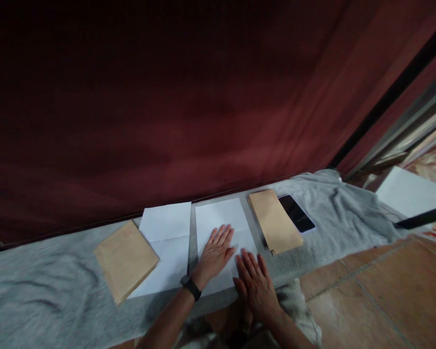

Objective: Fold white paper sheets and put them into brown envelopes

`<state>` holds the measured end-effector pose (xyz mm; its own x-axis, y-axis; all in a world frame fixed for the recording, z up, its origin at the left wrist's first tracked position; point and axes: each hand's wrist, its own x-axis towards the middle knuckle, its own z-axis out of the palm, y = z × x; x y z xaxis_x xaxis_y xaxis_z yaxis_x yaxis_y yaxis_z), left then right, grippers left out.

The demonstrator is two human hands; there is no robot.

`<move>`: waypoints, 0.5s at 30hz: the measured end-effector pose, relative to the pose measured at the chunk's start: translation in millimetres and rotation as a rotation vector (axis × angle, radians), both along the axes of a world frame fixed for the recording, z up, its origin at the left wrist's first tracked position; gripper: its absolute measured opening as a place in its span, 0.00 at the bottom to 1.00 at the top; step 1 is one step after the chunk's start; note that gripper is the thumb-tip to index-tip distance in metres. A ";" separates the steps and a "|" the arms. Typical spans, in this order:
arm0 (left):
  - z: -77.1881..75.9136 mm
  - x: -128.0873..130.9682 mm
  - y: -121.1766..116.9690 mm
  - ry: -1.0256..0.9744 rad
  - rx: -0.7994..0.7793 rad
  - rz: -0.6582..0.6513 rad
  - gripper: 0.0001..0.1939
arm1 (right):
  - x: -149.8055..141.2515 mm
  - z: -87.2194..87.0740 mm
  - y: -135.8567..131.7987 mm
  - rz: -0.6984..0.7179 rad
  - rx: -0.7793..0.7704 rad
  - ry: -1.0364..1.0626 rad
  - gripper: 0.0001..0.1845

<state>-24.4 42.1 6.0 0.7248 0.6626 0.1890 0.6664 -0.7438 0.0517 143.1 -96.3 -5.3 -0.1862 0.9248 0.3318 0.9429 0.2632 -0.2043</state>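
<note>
My left hand [216, 253], with a dark watch [191, 287] on its wrist, lies flat on a white sheet of paper [218, 213] that has a crease across it. Its fingers are stretched out. At the sheet's lower right edge rests my right hand [255, 286], palm down with fingers extended, holding nothing. A second creased white sheet [169, 228] lies to the left, partly covered by a stack of brown envelopes [127, 259]. Right of my hands is another stack of brown envelopes [276, 220].
A phone [297, 213] with a dark screen lies beside the right envelope stack. All this rests on a grey cloth [39, 295] over a long, narrow surface. Dark red fabric [210, 121] rises directly behind it. Tiled floor [366, 295] and a white box-like object [410, 191] appear at right.
</note>
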 end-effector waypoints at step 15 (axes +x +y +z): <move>-2.4 -47.9 -115.3 0.073 -0.015 0.064 0.33 | 19.9 -3.0 1.2 0.100 -0.022 0.045 0.29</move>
<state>-72.3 -73.2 3.6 0.6926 0.7100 0.1274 0.7147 -0.6994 0.0121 163.0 -95.1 -8.3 -0.2629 0.9096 0.3218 0.9020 0.3501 -0.2527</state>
